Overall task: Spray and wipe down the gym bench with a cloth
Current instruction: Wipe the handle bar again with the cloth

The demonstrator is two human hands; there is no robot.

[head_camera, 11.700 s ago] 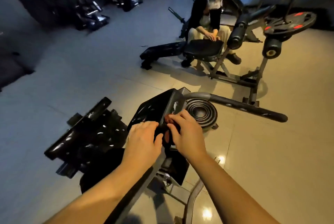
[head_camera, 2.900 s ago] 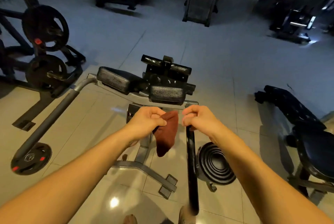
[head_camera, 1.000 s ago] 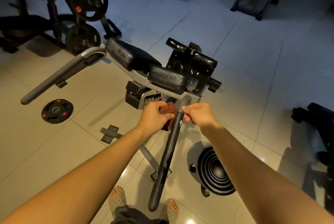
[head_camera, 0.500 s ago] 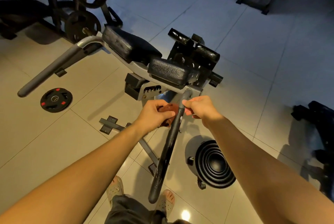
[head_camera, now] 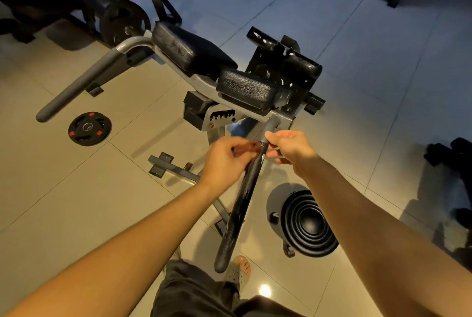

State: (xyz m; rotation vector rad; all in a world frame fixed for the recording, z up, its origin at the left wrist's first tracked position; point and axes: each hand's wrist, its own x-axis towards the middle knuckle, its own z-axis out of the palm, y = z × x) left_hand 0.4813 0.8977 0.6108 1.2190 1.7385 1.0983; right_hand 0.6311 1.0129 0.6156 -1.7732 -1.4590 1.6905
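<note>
Maroon cloth [head_camera: 247, 148] against grainy black bar [head_camera: 240, 204]

Glossy beige tiled floor [head_camera: 76, 201], gym bench [head_camera: 245, 89] standing on its metal feet mid-floor, small black weight plate [head_camera: 89, 129] (red marks on it) lying flat beside it, ribbed black disc [head_camera: 307, 226] near the bench's base, loaded plate rack [head_camera: 122, 17] behind, sandalled foot [head_camera: 238, 272] at the near edge.

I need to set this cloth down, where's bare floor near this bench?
Bare tile lies left, between the weight plate and the base foot, and right, between the seat pad and the dark equipment. It is crowded beneath the black handle, by the ribbed disc and your foot.
</note>
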